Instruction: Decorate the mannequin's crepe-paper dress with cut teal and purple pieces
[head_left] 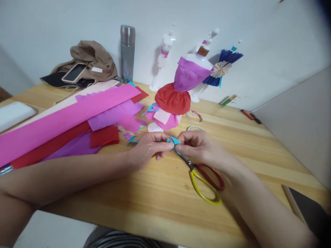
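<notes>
This is looking like a small craft corner, though whether it is sitting in a home or a studio, the view is not showing. A light wooden surface (160, 193) is standing against a plain pale wall (98, 20). Sheets of pink paper (69, 119) and red paper (104, 136) are lying in a pile, and red-and-yellow-handled scissors (191, 165) and rolls of tape (193, 116) are resting nearby. Small dress forms are standing along the back, one wearing a purple top (192, 74) and a red skirt (173, 99). A phone (74, 73), a brown cloth (94, 58) and a flask (127, 55) are sharing the space.
</notes>
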A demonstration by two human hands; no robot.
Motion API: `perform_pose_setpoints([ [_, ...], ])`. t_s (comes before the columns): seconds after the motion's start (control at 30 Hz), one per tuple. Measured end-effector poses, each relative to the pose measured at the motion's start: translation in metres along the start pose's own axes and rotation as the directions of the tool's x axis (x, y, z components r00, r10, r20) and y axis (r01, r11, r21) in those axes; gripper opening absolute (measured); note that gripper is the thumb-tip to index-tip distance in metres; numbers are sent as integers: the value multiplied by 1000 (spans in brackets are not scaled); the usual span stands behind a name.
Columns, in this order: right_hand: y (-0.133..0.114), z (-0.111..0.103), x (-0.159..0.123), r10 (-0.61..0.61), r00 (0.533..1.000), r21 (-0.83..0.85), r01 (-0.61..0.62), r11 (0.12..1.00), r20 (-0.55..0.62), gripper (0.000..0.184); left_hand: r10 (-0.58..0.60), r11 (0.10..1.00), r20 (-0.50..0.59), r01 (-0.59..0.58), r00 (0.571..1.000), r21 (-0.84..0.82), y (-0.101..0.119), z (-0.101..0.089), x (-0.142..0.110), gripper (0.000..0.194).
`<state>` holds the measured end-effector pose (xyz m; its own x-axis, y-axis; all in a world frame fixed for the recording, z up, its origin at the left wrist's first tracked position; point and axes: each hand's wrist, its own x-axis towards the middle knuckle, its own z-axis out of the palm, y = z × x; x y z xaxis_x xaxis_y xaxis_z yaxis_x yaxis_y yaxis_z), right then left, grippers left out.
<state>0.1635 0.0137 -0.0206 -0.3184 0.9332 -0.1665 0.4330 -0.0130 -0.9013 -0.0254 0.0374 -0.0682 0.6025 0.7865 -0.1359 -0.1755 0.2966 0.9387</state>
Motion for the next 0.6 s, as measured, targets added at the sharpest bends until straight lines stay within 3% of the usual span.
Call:
perform_pose_setpoints([
  [0.23, -12, -10, -7, -54, 994, -101, 44, 994, -94, 48, -23, 996, 33, 26, 999, -88, 8, 2, -3, 30],
  [0.37, -23, -13, -8, -159, 983, -63, 153, 986, -94, 45, -42, 995, -80, 34, 996, -97, 8, 3, 0, 27],
  [0.47, -33, -15, -3, -233, 964, -77, 224, 972, -126, 45, 46, 994, -183, -63, 982, -89, 7, 2, 4, 18],
  [0.6, -41, -20, 8, -253, 959, -159, 232, 960, -126, 48, 110, 976, -218, -148, 970, -162, 11, 1, 7, 18],
])
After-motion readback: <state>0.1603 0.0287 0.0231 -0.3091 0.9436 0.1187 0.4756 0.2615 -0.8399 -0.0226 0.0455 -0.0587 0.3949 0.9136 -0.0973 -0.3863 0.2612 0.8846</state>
